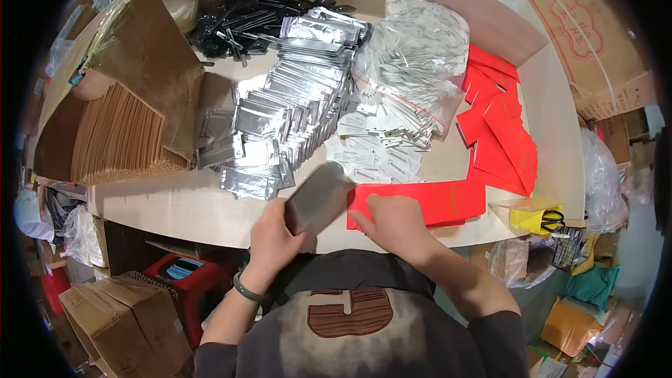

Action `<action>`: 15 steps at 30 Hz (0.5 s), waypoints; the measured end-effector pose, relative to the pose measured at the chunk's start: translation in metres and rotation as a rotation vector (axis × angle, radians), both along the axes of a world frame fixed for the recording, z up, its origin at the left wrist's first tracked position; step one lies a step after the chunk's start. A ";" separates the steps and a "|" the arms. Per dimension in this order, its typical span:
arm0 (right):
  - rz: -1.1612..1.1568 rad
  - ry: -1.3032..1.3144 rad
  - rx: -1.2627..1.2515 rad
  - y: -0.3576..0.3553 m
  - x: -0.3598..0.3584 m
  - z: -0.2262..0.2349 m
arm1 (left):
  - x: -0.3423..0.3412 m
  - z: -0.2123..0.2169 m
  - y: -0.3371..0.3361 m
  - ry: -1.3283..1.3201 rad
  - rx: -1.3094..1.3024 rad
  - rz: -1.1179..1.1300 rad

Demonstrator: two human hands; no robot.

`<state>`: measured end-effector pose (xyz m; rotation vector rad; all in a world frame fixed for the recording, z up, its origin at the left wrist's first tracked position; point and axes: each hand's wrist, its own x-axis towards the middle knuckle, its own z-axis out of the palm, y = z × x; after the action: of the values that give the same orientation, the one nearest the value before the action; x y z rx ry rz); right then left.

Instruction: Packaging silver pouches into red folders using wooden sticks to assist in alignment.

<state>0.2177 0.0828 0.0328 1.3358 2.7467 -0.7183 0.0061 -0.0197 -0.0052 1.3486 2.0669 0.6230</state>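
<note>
Head view: left hand (274, 232) fingers grip a grey pouch (318, 196) at the table's (175, 206) near edge, right hand (392, 222) flat on red envelope (434, 201).

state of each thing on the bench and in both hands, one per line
left hand: gripping a grey flat pouch, tilted, blurred
right hand: pressed flat on a red envelope lying on the table
silver pouches: loose, spread in overlapping rows
clear bag of metal pieces: full, lying on its side
red envelopes: flat, scattered heap
brown card sheets: stacked on edge
scissors: standing in a yellow holder
</note>
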 end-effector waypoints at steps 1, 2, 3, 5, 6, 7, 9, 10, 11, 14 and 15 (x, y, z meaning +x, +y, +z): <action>-0.016 0.019 0.057 -0.003 -0.004 -0.007 | 0.000 0.000 -0.003 0.006 0.055 -0.077; -0.032 0.040 0.114 -0.004 -0.007 -0.011 | 0.000 0.000 -0.006 0.013 0.112 -0.154; -0.026 0.039 0.115 -0.003 -0.008 -0.012 | -0.001 0.000 -0.007 0.013 0.113 -0.149; -0.047 0.029 0.066 0.001 -0.010 -0.013 | -0.003 -0.002 -0.007 0.021 0.141 -0.219; -0.043 0.029 0.073 0.003 -0.011 -0.013 | -0.010 0.001 -0.010 0.051 0.122 -0.292; -0.065 0.056 -0.018 0.006 -0.011 -0.013 | -0.017 0.005 -0.009 0.051 0.132 -0.293; -0.062 0.035 -0.092 0.006 -0.019 -0.020 | -0.027 0.014 -0.004 0.126 0.097 -0.491; -0.011 0.102 -0.112 -0.006 -0.031 -0.021 | -0.024 0.018 0.002 0.118 0.016 -0.544; 0.058 0.181 -0.126 -0.013 -0.042 -0.019 | -0.023 0.021 0.005 0.131 0.026 -0.527; 0.035 0.186 -0.241 0.012 -0.050 0.009 | -0.034 0.030 0.013 0.113 0.264 -0.562; -0.069 0.116 -0.180 0.039 -0.032 0.005 | -0.048 0.027 0.015 0.137 0.274 -0.543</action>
<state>0.1855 0.1217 0.0378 1.3974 2.6535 -1.0515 -0.0418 -0.0052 0.0215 2.0581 1.6348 0.5928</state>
